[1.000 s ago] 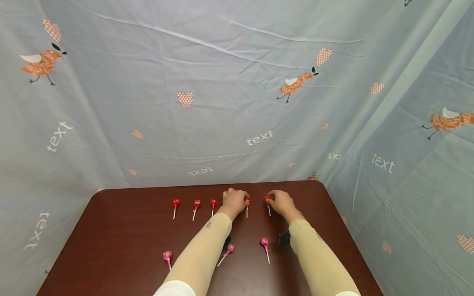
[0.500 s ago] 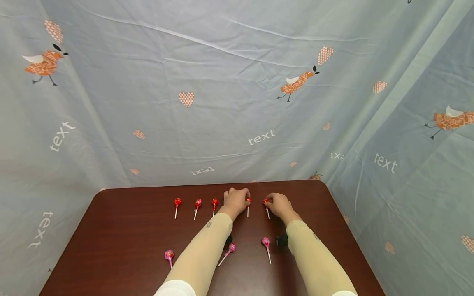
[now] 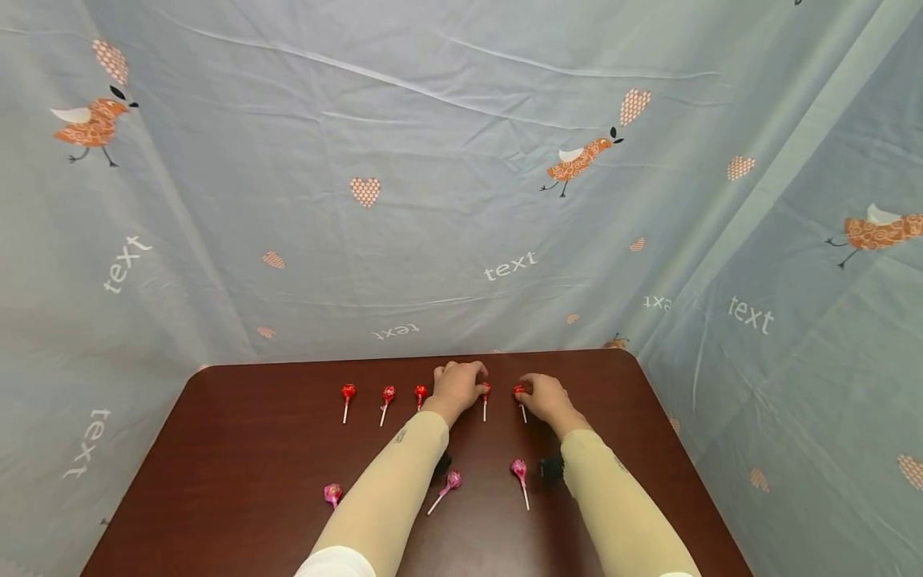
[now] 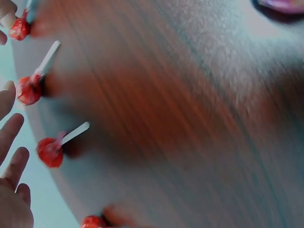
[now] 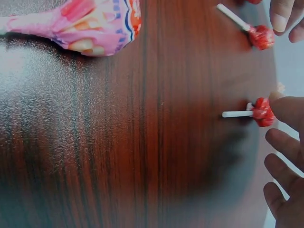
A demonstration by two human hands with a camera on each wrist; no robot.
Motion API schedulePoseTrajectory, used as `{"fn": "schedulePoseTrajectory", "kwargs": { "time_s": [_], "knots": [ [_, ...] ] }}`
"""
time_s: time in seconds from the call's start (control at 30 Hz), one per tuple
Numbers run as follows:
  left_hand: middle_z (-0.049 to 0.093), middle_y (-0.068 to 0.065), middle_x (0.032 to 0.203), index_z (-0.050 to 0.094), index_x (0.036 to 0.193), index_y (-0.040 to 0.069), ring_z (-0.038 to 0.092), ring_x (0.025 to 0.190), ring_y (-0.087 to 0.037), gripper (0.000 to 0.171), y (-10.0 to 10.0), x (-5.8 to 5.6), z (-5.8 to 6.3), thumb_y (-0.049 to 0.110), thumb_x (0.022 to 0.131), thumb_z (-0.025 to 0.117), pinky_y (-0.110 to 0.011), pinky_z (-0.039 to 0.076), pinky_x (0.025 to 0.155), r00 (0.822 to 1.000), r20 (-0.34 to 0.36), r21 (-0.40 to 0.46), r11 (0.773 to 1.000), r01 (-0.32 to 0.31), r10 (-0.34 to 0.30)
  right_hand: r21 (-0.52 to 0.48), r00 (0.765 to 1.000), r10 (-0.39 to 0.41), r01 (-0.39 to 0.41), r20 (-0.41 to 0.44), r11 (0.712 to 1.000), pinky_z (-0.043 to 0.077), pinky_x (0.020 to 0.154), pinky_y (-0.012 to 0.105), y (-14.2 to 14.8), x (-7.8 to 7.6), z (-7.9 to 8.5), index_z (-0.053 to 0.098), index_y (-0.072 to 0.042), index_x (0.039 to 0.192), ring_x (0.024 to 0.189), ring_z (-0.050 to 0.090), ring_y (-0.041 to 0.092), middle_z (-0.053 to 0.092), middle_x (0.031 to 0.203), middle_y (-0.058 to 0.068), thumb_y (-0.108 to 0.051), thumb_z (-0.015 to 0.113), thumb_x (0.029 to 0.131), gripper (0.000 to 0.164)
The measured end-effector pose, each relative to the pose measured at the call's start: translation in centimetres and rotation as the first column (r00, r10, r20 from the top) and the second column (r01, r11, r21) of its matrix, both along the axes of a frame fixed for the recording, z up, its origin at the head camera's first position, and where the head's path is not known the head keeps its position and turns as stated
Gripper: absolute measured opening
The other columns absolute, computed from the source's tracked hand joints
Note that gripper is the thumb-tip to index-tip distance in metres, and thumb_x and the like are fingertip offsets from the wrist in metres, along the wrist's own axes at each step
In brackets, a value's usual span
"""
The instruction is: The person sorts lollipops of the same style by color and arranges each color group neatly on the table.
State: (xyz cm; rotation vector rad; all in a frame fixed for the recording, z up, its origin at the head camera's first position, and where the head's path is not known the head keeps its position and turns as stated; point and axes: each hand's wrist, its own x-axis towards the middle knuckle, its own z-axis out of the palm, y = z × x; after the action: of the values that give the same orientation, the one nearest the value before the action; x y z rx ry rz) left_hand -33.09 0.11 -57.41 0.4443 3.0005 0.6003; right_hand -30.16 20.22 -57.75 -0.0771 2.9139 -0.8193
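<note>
Near the far edge of the dark brown table, red-wrapped lollipops lie in a row. My left hand (image 3: 457, 385) is over this row, fingertips at the head of one red lollipop (image 3: 485, 390); in the left wrist view its fingers (image 4: 10, 135) are spread. To its right, my right hand (image 3: 548, 397) pinches the head of the rightmost red lollipop (image 3: 520, 391), whose white stick (image 5: 236, 114) points towards me. Three more red lollipops lie left of my left hand, such as the leftmost lollipop (image 3: 349, 391). Anything under the left palm is hidden.
Nearer to me lie a pink lollipop (image 3: 519, 468) between my forearms, another pink lollipop (image 3: 452, 480) beside the left forearm, and a third pink lollipop (image 3: 332, 493) partly behind the left sleeve. A patterned grey-blue cloth (image 3: 433, 264) hangs behind the brown table (image 3: 238, 457).
My right hand has shifted its red lollipop slightly left, closer to the one at my left hand. The left hand's fingers have loosened a little. The pink lollipops stay put.
</note>
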Motion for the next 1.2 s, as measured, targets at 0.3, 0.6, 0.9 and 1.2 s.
{"fn": "schedulePoseTrajectory", "kwargs": {
  "time_s": [0.3,0.6,0.9,1.2],
  "knots": [
    [0.065,0.003,0.126,0.064,0.128,0.023,0.051,0.120,-0.031,0.038,-2.8,1.2,2.6,0.035,0.093,0.070,-0.053,0.033,0.099,0.993,-0.013,0.102,0.988,0.116,-0.115,-0.107,0.995,0.048,-0.057,-0.083,0.993,0.049,0.092,0.049,0.3,1.5,1.9,0.063,-0.009,0.133,0.115,0.060,0.030,0.062,0.129,0.010,-0.024,0.071,0.093,0.043],
    [0.061,0.002,0.133,0.061,0.136,0.023,0.048,0.129,-0.028,0.046,-6.6,3.3,5.1,0.037,0.093,0.069,-0.048,0.034,0.107,0.985,-0.039,0.162,0.972,0.173,-0.169,-0.152,0.984,0.079,-0.104,-0.159,0.983,0.047,0.095,0.050,-0.6,3.9,4.5,0.063,-0.014,0.134,0.121,0.057,0.031,0.062,0.132,0.007,-0.028,0.072,0.092,0.045],
    [0.058,0.002,0.136,0.060,0.137,0.023,0.046,0.130,-0.027,0.048,-11.4,6.5,6.5,0.038,0.093,0.070,-0.047,0.039,0.103,0.986,-0.017,0.224,0.960,0.168,-0.169,-0.179,0.962,0.157,-0.199,-0.224,0.963,0.047,0.095,0.046,-2.7,7.0,4.9,0.065,-0.015,0.131,0.115,0.060,0.030,0.064,0.127,0.009,-0.026,0.075,0.090,0.043],
    [0.061,0.001,0.132,0.064,0.133,0.020,0.052,0.124,-0.026,0.044,-16.1,9.7,7.3,0.032,0.091,0.073,-0.048,0.042,0.100,0.986,-0.056,0.277,0.946,0.166,-0.157,-0.205,0.952,0.177,-0.231,-0.251,0.951,0.048,0.094,0.047,-4.9,9.4,5.7,0.066,-0.015,0.131,0.118,0.059,0.027,0.064,0.128,0.003,-0.029,0.075,0.090,0.044]
  ]
}}
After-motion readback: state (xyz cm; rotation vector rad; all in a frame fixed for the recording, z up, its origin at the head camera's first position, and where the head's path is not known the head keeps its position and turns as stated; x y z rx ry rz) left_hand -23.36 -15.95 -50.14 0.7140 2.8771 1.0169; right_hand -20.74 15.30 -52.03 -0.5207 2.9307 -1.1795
